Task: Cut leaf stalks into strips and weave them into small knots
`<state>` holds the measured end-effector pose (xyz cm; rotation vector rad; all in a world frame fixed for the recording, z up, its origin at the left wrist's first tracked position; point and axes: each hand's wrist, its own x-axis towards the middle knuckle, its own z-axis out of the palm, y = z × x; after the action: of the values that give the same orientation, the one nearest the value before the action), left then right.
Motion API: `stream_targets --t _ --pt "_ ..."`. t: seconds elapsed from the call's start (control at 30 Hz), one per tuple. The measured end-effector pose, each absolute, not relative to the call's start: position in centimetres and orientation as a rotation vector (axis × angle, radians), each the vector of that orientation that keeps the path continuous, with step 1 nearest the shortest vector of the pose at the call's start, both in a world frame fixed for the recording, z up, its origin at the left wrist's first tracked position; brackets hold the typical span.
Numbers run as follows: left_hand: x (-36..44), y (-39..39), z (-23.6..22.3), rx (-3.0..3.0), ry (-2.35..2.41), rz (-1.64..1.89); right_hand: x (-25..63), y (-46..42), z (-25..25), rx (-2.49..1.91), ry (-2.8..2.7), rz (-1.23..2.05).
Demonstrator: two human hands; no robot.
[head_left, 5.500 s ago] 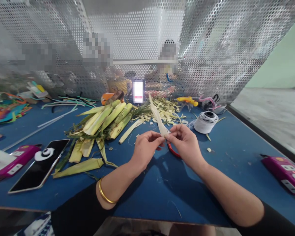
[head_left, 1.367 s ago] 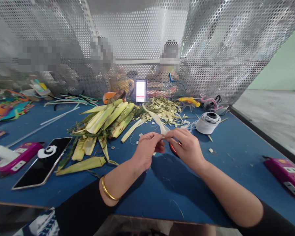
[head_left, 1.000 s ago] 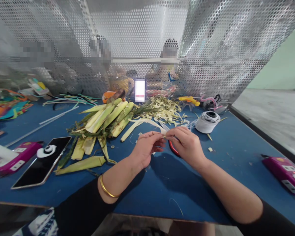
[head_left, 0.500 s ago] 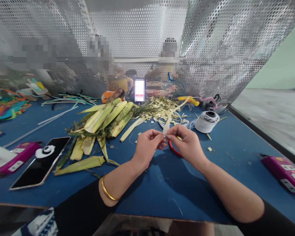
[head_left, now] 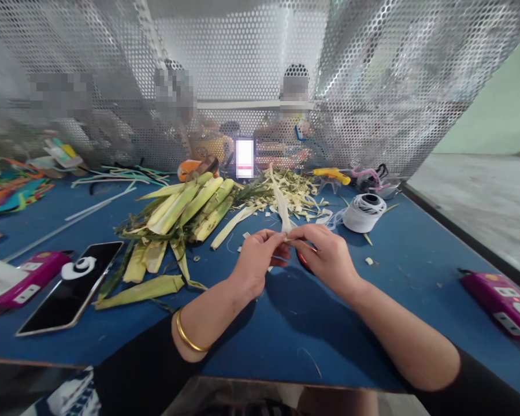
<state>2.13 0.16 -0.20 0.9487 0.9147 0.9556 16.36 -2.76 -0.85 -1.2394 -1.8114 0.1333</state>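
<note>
Both forearms (head_left: pixel 398 326) angle inward; left hand (head_left: pixel 255 263) and right hand (head_left: pixel 325 254) nearly meet — thumbs and forefingers pinched.

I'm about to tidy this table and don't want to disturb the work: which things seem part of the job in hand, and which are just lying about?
Job in hand, by the look of it:
husk strip, pinched by left hand and right hand
husk pile, probably
thread spool, perhaps

Apparently just lying about:
black phone
magenta power strips
yellow tool
</note>
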Motion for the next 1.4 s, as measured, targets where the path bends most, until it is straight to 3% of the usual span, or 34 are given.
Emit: stream_targets --t 0.33,0.8,1.13,1.4 --pt "1.6 0.5 0.4 0.876 0.874 0.902 16.6 -2.6 -0.7 -1.2 -1.926 0.016" --pt "2.2 0.1 -0.5 1.119 0.925 1.067 16.1 -2.7 -1.2 -1.357 -1.514 0.458" --pt "2.2 0.2 -1.0 1.351 0.969 1.168 16.1 -2.4 -1.4 -1.221 -1.392 0.61" --pt "2.3 -0.1 -0.4 1.209 0.924 1.093 16.0 -2.2 -1.3 -1.175 -1.35 0.651"
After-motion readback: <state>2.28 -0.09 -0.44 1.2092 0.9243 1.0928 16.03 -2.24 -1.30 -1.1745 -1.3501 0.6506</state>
